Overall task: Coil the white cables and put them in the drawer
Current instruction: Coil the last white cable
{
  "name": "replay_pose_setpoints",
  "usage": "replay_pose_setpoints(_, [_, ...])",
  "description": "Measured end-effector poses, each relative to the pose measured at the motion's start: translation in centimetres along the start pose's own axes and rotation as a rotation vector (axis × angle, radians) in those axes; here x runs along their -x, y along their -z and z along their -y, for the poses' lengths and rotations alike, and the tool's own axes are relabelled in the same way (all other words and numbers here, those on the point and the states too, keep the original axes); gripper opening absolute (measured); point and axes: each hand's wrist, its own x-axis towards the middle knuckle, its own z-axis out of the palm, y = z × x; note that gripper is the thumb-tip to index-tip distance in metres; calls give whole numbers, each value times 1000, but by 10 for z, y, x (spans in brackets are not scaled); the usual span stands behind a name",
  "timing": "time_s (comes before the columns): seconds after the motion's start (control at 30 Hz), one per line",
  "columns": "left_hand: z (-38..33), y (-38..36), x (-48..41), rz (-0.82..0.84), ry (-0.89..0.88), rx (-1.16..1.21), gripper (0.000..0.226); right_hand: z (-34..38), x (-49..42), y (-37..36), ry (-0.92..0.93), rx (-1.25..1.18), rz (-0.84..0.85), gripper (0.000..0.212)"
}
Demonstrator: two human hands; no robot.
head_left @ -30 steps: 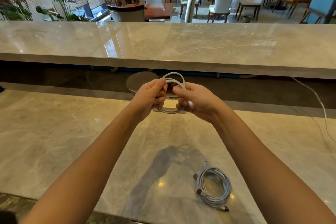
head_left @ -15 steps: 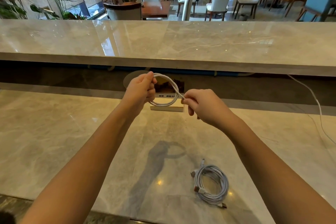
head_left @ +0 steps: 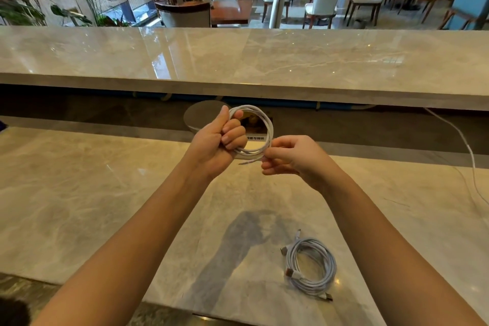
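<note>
I hold a white cable wound into a small ring above the marble counter. My left hand grips the ring's left side with curled fingers. My right hand pinches the loose end of the same cable at the ring's lower right. A second white cable, coiled into a bundle with its plugs showing, lies flat on the counter at the near right. No drawer is in view.
The marble counter runs across the view, with a higher marble ledge behind it. A small sign on a white base stands behind the hands. Another white cord trails down at the far right.
The ring in my hands has gained a turn and widened. My right hand moved down and right along the cable to its loose end. The coiled bundle on the counter has not moved.
</note>
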Motion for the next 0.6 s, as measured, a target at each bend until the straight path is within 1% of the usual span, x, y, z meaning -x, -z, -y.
replay_pose_setpoints(0.07, [1, 1, 1, -4, -2, -6, 36, 1, -1, 0, -29, -113, 76, 19])
replay_pose_setpoints(0.13, [3, 1, 1, -7, -9, 6, 35, 1, -1, -1, -41, -208, 90, 21])
replay_pose_setpoints(0.2, [5, 1, 1, -3, -7, 22, 35, 0, -2, -3, -17, -180, 32, 21])
replay_pose_setpoints(0.3, [12, 0, 1, -18, -6, 11, 34, -4, -4, -9, 32, -81, -89, 11])
replay_pose_setpoints(0.37, [14, 0, 2, -39, -7, -44, 33, -8, -6, -12, 31, -107, -124, 6])
replay_pose_setpoints(0.43, [13, -1, 2, -64, -39, -201, 30, -11, -6, -13, 34, -168, -131, 7])
replay_pose_setpoints(0.53, [9, -5, 5, -132, -141, -648, 23, -14, -6, -11, 58, -198, -108, 12])
replay_pose_setpoints(0.6, [9, -6, 5, -198, -182, -841, 22, -14, -4, -10, 97, -195, -80, 15])
